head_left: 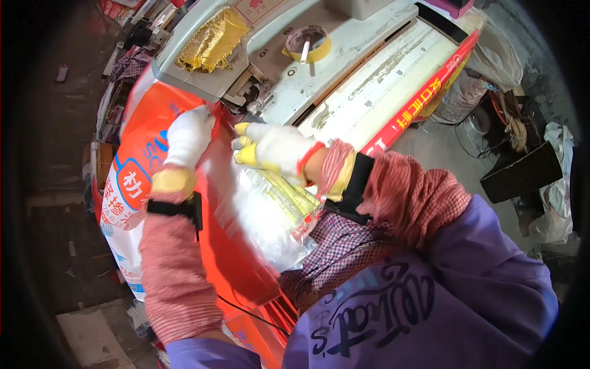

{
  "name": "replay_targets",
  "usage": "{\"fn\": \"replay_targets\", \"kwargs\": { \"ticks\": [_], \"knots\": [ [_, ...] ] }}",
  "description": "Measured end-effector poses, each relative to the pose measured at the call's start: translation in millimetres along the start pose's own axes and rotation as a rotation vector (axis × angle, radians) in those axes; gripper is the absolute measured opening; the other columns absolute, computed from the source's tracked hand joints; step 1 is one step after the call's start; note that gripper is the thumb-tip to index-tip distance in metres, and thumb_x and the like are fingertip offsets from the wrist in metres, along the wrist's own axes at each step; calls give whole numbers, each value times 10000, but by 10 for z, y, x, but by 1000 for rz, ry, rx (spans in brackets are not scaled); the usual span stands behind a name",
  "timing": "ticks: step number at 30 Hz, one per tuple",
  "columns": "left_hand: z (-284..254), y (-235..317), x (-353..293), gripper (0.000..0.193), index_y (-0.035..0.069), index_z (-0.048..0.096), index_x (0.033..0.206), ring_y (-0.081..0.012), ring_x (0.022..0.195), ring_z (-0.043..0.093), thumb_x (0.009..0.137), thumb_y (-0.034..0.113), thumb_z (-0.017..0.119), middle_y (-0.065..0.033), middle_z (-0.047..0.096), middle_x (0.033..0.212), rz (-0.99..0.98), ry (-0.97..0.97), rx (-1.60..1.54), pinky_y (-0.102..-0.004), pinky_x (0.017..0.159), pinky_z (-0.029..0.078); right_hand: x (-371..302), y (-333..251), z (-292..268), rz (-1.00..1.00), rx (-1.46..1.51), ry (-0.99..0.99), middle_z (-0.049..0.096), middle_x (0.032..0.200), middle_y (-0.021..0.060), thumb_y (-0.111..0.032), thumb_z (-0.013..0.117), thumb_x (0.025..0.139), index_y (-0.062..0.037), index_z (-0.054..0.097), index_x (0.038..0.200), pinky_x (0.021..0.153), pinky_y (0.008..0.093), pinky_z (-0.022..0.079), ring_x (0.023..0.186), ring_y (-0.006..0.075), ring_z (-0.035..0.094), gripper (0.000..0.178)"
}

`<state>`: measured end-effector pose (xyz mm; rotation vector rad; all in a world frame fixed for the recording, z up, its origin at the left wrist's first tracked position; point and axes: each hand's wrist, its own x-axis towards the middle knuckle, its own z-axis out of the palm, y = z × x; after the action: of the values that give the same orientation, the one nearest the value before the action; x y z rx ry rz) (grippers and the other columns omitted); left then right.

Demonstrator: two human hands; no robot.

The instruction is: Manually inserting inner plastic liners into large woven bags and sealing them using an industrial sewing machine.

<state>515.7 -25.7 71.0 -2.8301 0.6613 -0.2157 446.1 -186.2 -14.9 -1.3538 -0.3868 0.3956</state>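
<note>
Both my hands wear white work gloves; yellow shows on the right glove's fingertips. My left hand [189, 136] is closed on the upper edge of an orange and white plastic sack [230, 255], just in front of the sewing machine's [267, 64] stitching end. To its right, my right hand [273, 149] has its fingers stretched out and apart, pointing left toward the sack's edge, with nothing visible in them. Below the right hand, clear plastic film [264, 224] and a yellow woven strip [287, 195] lie by my lap. Pinched fabric under my left fingers is hidden.
A roll of yellow tape [318, 53] with a white stick in it rests on the machine bed. Gold cloth [215, 40] covers part of the machine head. A red strip [418, 98] edges the table. At right stand a dark box [521, 172] and plastic bags [556, 190].
</note>
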Motion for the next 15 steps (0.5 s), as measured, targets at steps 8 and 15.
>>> {"fn": "replay_targets", "kwargs": {
  "ticks": [8,15],
  "knots": [
    [-1697,-268,-1668,79,14,577,734,-324,815,569,670,26,621,-146,595,849,290,-19,170,-379,674,452,285,-347,424,-441,-1247,41,493,1224,139,-196,567,741,-45,532,1127,985,385,344,1123,296,500,416],
    [-1383,-574,-2751,589,-8,349,1324,-206,1156,448,782,-49,574,-133,447,1292,-513,870,-822,-305,917,416,28,-860,1254,-518,-677,-117,640,884,123,-242,537,790,-103,634,900,740,393,475,834,312,605,202]
  ]
}}
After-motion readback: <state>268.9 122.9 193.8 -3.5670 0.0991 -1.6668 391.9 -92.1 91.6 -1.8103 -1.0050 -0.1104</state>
